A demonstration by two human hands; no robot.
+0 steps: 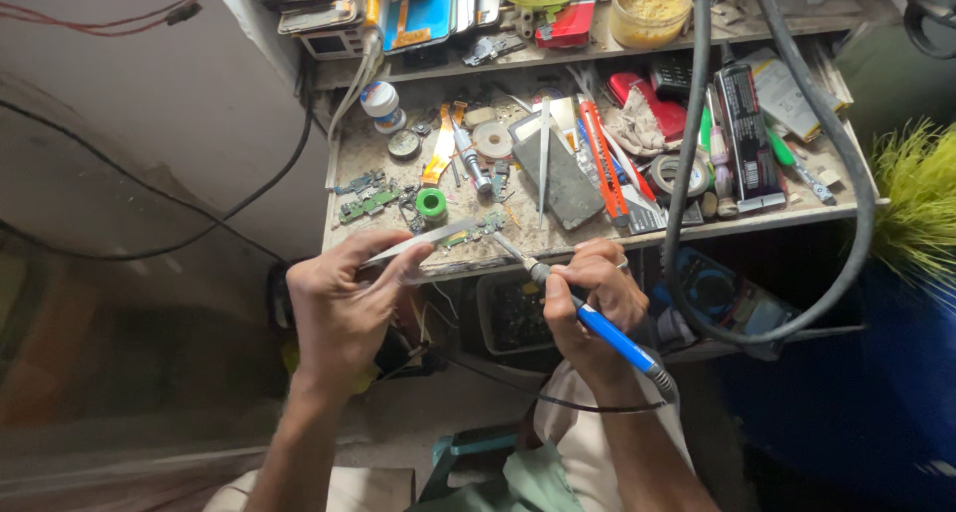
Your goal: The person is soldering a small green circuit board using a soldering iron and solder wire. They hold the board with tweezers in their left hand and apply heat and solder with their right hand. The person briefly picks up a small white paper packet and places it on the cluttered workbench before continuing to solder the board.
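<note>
left hand [344, 308] pinches tweezers [418, 243], tips at 2 o'clock on board [476, 233] | right hand [593, 298] fingers wrapped round iron [588, 318], tip at 11 o'clock near board | bench [398, 173]

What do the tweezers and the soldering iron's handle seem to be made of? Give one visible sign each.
Tweezers: likely bare metal; thin, silvery and shiny. Soldering iron handle: probably plastic or rubber; solid blue, smooth, with a dull sheen.

Black labelled tube [745, 133], perhaps glue; white round tub [379, 101]
</note>
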